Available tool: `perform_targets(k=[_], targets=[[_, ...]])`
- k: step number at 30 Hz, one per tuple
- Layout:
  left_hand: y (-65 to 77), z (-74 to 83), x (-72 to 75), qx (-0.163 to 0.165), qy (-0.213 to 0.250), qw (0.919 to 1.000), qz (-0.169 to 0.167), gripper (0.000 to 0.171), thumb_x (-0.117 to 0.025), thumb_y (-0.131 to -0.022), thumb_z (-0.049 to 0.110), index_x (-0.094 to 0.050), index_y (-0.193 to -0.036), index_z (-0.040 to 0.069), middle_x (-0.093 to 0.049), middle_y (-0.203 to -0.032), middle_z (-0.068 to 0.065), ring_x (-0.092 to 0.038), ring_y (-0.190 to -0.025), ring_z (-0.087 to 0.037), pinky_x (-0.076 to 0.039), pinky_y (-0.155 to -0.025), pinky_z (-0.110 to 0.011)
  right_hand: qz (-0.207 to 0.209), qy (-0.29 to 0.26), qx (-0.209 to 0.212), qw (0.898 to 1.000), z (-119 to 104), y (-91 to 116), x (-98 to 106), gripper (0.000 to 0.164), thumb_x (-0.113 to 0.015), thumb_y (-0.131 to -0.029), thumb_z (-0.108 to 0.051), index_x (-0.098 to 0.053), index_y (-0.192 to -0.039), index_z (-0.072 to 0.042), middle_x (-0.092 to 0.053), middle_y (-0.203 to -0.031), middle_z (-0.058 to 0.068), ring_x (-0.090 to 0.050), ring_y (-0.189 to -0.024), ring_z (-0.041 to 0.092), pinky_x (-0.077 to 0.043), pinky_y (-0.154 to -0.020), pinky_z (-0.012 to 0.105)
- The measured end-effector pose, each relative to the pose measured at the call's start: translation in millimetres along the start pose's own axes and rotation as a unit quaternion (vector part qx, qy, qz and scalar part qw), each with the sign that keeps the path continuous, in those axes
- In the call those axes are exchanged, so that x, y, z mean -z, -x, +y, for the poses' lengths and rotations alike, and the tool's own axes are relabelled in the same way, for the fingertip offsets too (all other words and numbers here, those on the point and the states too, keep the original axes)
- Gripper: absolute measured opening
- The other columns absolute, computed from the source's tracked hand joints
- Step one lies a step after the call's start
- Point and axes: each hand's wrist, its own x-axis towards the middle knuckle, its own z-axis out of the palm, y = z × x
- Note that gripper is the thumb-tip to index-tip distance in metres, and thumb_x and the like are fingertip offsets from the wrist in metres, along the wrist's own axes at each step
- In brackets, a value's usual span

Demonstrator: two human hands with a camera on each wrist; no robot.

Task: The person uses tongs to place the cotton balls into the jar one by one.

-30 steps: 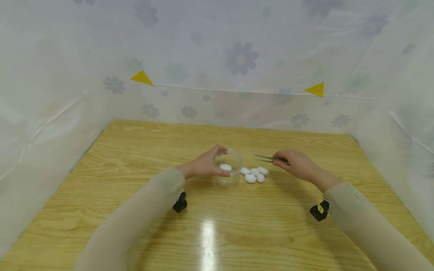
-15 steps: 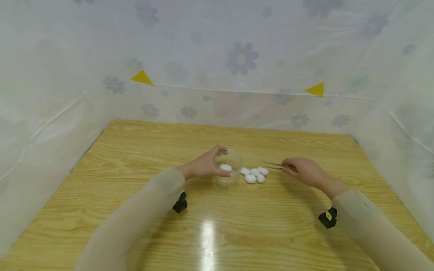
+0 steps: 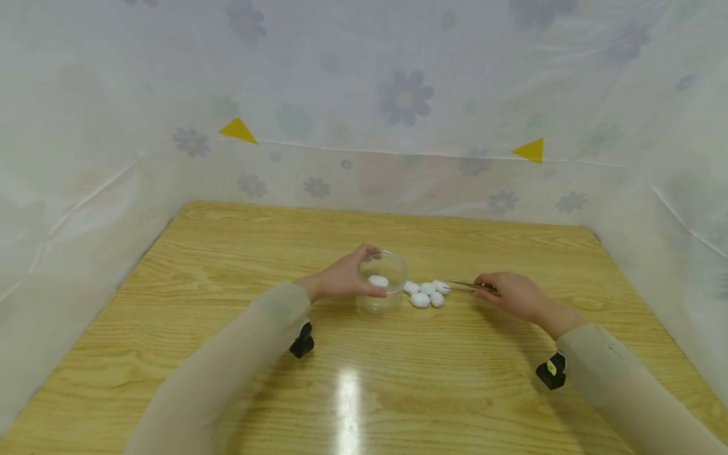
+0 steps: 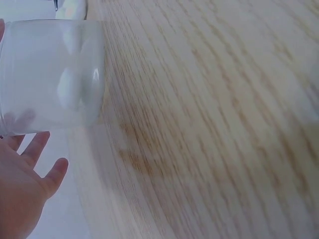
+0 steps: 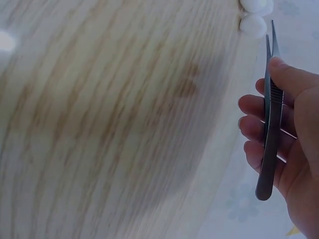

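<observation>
A clear round plastic jar (image 3: 382,304) stands on the table, gripped near its rim by my left hand (image 3: 347,273), thumb in front and fingers behind. One white oval piece (image 3: 378,281) shows through the wall, low inside it. To the jar's right lies a small cluster of white egg-shaped pieces (image 3: 420,300). My right hand (image 3: 514,296) pinches metal tweezers (image 5: 271,119) between thumb and fingers. Their two tips point left and overlap the rightmost white piece (image 3: 442,287) in the head view. In the right wrist view the tips are slightly parted, close to the white pieces (image 5: 253,26).
The wood-grain table (image 3: 398,379) has a bright light reflection near its front. Flower-patterned white sheeting (image 3: 318,95) encloses the back and sides, with two yellow triangles (image 3: 527,151) on the back one. Each sleeve carries a black wrist camera (image 3: 303,341).
The right hand with the tweezers has moved right and then lower, bringing the tips down to the rightmost white piece. The left hand and jar have stayed in place.
</observation>
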Motion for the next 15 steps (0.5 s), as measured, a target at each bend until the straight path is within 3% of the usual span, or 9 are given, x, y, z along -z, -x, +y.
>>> perform_targets(k=[15], targets=[[-0.6,-0.6,-0.2,-0.001,0.000,1.0000,-0.001,0.083,-0.076,-0.078,0.034,-0.027,-0.142,0.017,-0.035,-0.147,-0.002,-0.028,-0.139,-0.024,-0.032,-0.109,-0.045,-0.015,0.006,0.005,1.000,1.1,-7.0,-6.4,0.025,-0.060,-0.091,-0.026,-0.066,-0.103,-0.004,-0.069,-0.086,0.004,-0.060,-0.069,0.011,-0.048,-0.059,0.033]])
